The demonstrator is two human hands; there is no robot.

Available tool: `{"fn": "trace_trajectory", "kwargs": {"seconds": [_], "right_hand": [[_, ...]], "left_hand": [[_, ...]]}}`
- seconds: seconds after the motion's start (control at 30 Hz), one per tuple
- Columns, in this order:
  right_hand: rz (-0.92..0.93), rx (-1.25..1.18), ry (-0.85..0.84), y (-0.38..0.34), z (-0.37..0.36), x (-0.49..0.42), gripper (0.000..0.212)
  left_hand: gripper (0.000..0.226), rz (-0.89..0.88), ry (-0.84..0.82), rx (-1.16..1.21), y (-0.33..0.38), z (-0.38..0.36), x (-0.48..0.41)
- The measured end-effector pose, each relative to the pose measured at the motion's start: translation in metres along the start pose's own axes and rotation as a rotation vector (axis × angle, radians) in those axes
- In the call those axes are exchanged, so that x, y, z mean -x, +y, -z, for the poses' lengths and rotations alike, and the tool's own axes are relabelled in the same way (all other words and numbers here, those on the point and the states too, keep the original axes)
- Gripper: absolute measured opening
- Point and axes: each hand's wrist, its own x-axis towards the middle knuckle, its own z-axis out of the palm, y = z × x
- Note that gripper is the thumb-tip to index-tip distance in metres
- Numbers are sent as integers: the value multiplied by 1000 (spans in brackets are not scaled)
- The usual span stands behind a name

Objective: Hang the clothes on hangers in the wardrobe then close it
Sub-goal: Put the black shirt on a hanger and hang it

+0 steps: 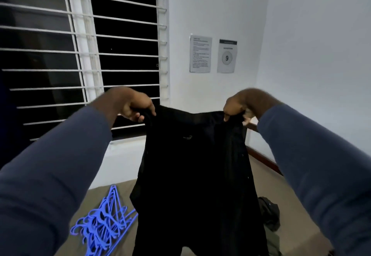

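Black garment (192,165), matte, soft cloth that swallows the light, with a small pale logo high on its middle and a few tiny pale dots down its right half that may be buttons or studs. It is held up by its top edge and hangs straight down in loose vertical folds, widening toward the bottom. Left hand (132,103) grips the upper left corner, fingers curled under and thumb over a bunched roll of fabric. Right hand (241,103) pinches the upper right corner the same way, knuckles up, cloth wadded inside the fist. The top hem sags slightly between the two grips, and the whole body of the garment lies below and between the hands, in front of the person. Both sleeves blue-grey, smooth knit. Beneath is a tan cloth-covered surface (295,229), flat, faintly creased, and bordered at the right by a dark wooden edge (265,159). On it to the left of the hanging garment lies a tangled heap of blue hangers (100,223), thin and glossy with hooks curling every way. To the right is a crumpled dark green piece of clothing (270,215), partly hidden behind the black cloth. Behind stands a window (84,54) with white horizontal bars over dark glass. Two printed paper sheets (200,53) are stuck side by side on the pale wall, the right one showing a circled 9.
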Motion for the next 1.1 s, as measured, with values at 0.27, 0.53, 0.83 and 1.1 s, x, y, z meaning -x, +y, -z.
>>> {"fn": "trace_trajectory", "kwargs": {"seconds": [0.27,0.53,0.83,1.1], "right_hand": [[137,-1013,159,-19,-37,-43,22],[-105,-1027,246,-11,-186,-175,32],[-197,-682,20,19,-345,-324,51],[-317,-461,-305,78,-503,-328,71]], "left_hand": [[23,-68,-38,563,-37,1,-25],[25,97,82,750,-121,-73,-171],[46,254,-43,702,-247,-178,-334],[64,369,-39,327,-388,-313,-364]]}}
